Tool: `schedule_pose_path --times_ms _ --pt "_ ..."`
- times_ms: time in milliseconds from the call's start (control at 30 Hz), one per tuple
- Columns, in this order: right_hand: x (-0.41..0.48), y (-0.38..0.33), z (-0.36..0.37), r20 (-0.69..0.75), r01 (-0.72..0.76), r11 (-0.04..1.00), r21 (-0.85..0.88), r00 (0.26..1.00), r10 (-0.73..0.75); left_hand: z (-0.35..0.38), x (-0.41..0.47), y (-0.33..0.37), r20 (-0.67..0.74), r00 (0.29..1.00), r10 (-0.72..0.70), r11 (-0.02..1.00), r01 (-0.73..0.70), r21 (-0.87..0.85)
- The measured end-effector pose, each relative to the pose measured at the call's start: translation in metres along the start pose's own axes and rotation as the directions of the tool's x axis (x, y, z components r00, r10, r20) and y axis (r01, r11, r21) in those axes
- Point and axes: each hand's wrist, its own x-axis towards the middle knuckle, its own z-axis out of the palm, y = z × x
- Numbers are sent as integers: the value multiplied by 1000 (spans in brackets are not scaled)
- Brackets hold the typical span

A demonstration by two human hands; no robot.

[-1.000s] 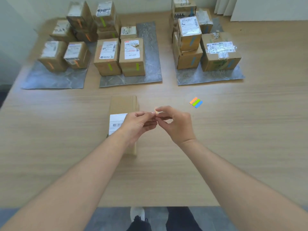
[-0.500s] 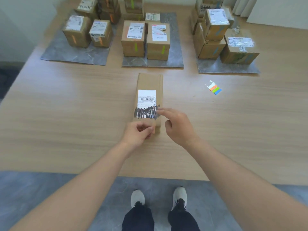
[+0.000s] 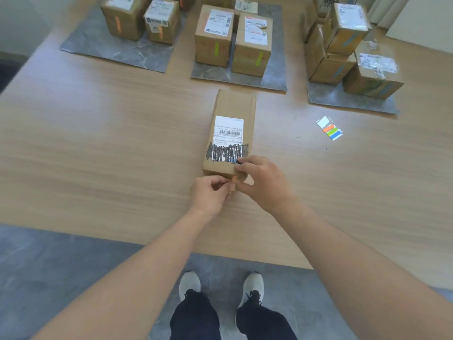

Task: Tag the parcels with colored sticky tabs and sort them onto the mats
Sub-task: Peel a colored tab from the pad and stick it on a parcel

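Pinching the orange tab [image 3: 234, 179] in a narrow grip, my left hand [image 3: 210, 192] holds it against the near end face of the parcel [image 3: 232, 111], which lies lengthwise mid-table [image 3: 98, 143]. My right hand [image 3: 264, 182] grips the parcel's near right corner, fingers on top, thumb on the end face. The tab pad [image 3: 331, 130] lies at 3 o'clock from the parcel. Beyond, the left mat [image 3: 110, 50] at 11 o'clock carries orange-tagged boxes [image 3: 125, 20], the middle mat [image 3: 274, 77] at 12 green-tagged boxes [image 3: 213, 40], the right mat [image 3: 343, 101] at 1 blue-tagged boxes [image 3: 328, 65].
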Motion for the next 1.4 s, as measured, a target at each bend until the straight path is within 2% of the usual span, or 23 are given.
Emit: schedule_pose_path --times_ms 200,300,433,467,533,567,633,700,767,800,867,933,1133,1400 --pt "6 -3 10 -121 26 996 -90 992 -36 1 5 1 -10 1000 13 999 -13 42" --pt "6 -4 21 -184 -9 990 -140 983 -18 -7 5 -6 -30 999 -19 987 24 159" --pt "5 -7 40 -279 -47 973 -225 960 -18 -45 9 -17 -204 972 -116 942 173 286" --pt "5 -8 43 -298 -60 969 -239 954 -15 -54 12 -16 -248 958 -141 952 200 231" --pt "5 -7 44 -298 -69 977 -201 954 6 -60 15 -1 -279 937 -212 976 220 -3" --pt "5 -8 40 -284 -70 991 -112 958 36 -59 18 8 -262 931 -254 966 229 -123" --pt "3 -13 29 -303 -121 975 188 937 175 -54 21 27 -174 946 -275 937 223 -271" --pt "3 -22 21 -324 -270 832 485 828 458 -47 20 41 -65 971 -230 930 199 -310" --pt "10 -32 22 -102 -456 570 683 713 693 -40 17 52 21 979 -203 929 199 -311" --pt "14 -38 24 3 -517 466 718 671 741 -38 17 55 44 979 -201 928 205 -311" --pt "20 -47 26 57 -558 396 729 626 777 -37 16 62 64 979 -196 926 206 -317" --pt "21 -55 21 43 -556 395 732 616 787 -41 14 70 67 979 -192 928 204 -312" --pt "24 -92 -33 6 -508 426 749 647 762 -61 -8 125 92 988 -121 944 143 -296" --pt "42 -165 -148 -76 -392 524 756 743 665 -89 -57 248 75 996 39 971 -20 -240"
